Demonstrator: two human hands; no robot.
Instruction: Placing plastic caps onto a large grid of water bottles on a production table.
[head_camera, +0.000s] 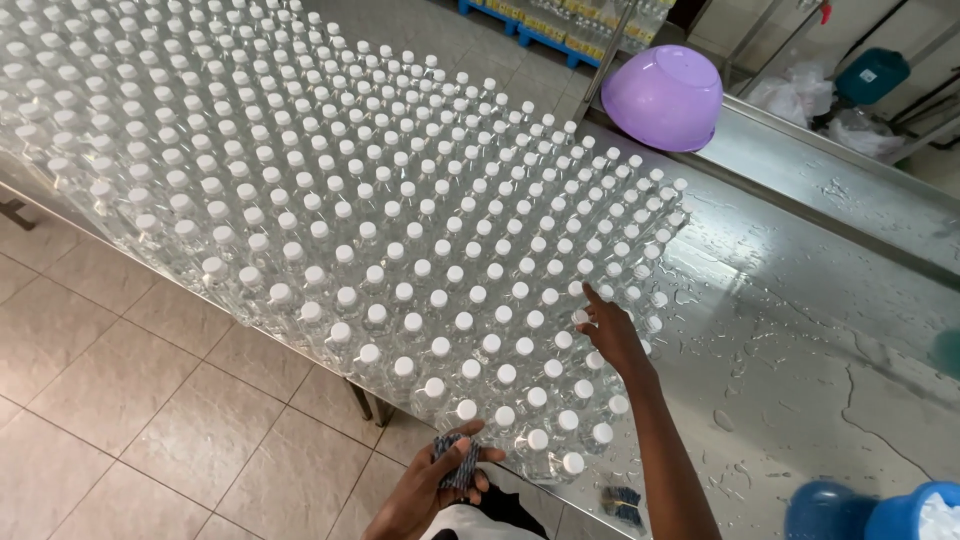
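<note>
Clamped in the left hand (440, 485), low at the near edge of the scene, is a small bundle of dark patterned strips (455, 462); the grip there is closed, thumb over the top and fingers curled beneath. That hand sits just off the near edge of the bench (800, 330), over the tiled floor (130, 400).

Right hand (612, 335) reaches farther out, its grip apart and holding nothing. The index finger is stretched forward and touches, or all but touches, a white cap (580, 317) among the bottles (350, 200) near the right edge of the mass; whether it truly presses the cap cannot be told.

Those bottles are clear plastic with white caps, standing upright and packed close in slanting rows. They cover the left and middle of the wet metal bench, from the near edge to the far left corner.

To the right of them the metal is bare and beaded with water. A second small dark bundle (622, 503) lies on the bench near the right forearm. At the near right corner stand blue containers (870, 512). On the far side, a purple bowl (665, 97) rests upside down. Beyond it, far off, sit blue pallets (530, 30) carrying goods.
</note>
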